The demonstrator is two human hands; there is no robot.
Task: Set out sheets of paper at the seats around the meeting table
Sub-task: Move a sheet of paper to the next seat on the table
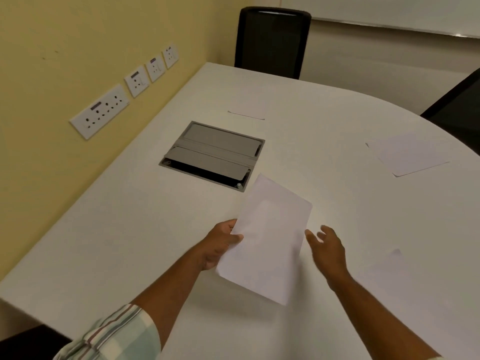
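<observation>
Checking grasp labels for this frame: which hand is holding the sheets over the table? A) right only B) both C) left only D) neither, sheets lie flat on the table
C: the left hand pinches the left edge of the held sheets with its thumb on top, while the right hand hovers open just beside their right edge, not gripping them.

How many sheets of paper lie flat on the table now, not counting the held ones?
3, possibly. One sheet lies before the far chair, one near the right edge, and a faint one beside the right hand. The left hand holds the rest.
</observation>
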